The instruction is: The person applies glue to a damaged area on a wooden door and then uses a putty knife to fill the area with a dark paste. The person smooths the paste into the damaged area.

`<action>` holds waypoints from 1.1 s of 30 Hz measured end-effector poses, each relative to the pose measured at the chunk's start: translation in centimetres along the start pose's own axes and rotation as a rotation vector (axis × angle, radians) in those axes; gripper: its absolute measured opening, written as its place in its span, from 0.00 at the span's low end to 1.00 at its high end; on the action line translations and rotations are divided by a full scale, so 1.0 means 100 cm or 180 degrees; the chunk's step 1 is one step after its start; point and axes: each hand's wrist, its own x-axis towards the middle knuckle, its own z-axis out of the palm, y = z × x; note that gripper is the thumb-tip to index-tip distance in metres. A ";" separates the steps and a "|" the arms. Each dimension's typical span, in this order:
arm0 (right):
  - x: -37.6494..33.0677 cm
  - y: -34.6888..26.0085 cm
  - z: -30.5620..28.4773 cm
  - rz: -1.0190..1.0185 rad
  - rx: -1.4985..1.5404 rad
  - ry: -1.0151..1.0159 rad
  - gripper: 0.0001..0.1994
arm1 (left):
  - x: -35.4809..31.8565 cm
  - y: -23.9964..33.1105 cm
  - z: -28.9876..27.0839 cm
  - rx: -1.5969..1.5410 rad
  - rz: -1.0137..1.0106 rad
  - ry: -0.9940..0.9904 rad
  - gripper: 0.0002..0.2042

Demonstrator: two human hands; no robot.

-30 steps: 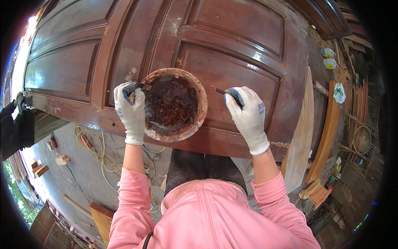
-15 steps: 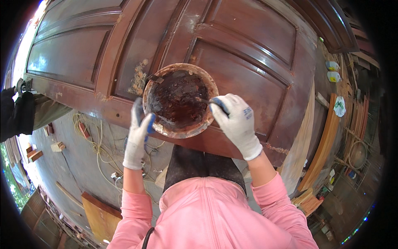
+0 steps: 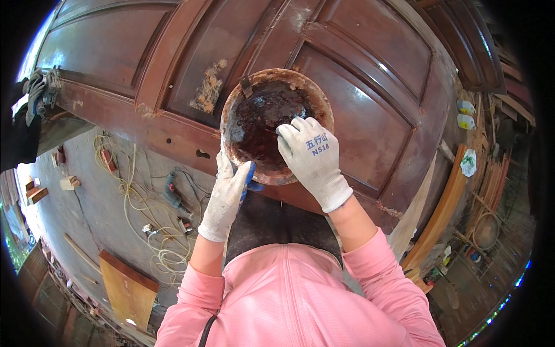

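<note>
The fisheye camera is worn on the head, above the gloved hands (image 3: 312,155). It is aimed downward, near them.

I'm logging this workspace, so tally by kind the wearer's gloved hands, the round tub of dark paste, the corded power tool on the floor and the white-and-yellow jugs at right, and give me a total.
Hands, left hand and right hand: 2
Tub: 1
Power tool: 1
Jugs, upper jug and lower jug: 2
Total: 6
</note>
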 end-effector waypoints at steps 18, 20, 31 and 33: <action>0.026 0.005 -0.004 0.0021 0.0190 -0.0507 0.03 | 0.006 0.002 -0.001 0.0667 0.0413 0.0014 0.19; 0.027 0.012 -0.002 0.0176 0.0414 -0.0534 0.05 | 0.007 0.008 0.001 0.0483 0.0225 0.0013 0.19; 0.033 0.013 -0.016 0.0469 0.0775 -0.0693 0.07 | 0.005 0.004 -0.001 0.1429 0.0912 0.0157 0.33; 0.036 0.011 -0.018 0.0517 0.0696 -0.0702 0.08 | 0.007 -0.002 -0.006 0.2591 0.1591 0.0163 0.34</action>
